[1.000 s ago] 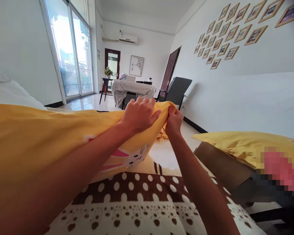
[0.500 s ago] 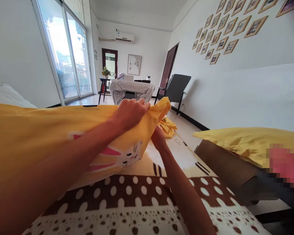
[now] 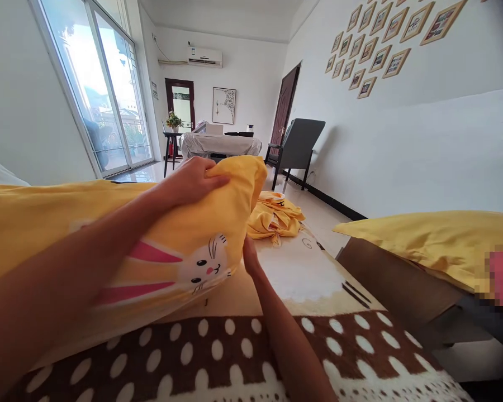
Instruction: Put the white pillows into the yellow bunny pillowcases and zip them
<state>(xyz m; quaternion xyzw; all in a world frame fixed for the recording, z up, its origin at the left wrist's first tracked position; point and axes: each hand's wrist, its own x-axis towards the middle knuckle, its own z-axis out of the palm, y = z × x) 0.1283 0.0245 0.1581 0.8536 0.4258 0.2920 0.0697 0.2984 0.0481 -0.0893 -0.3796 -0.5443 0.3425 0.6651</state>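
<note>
A yellow pillowcase (image 3: 151, 192) with a white, pink-eared rabbit print stretches from the left edge to the middle of the view. It looks full and is raised on its side above the patterned blanket. My left hand (image 3: 197, 177) grips its upper edge near the right corner, thumb on the near face. Lower down, my right hand (image 3: 251, 258) is at the right end of the pillowcase; its fingertips are hidden behind the cloth. My left forearm covers part of the rabbit's ears.
Beyond my right hand lies a crumpled yellow cloth (image 3: 276, 218) on the blanket (image 3: 218, 349), which has brown and white dots. At right, a yellow pillow (image 3: 419, 237) rests on a brown seat. Farther back stand a dark chair (image 3: 302, 142) and a covered table (image 3: 222, 145).
Both hands have moved left with the pillowcase's right end, and my right hand sits lower. More of the crumpled yellow cloth and of the rabbit print shows. The view has shifted slightly.
</note>
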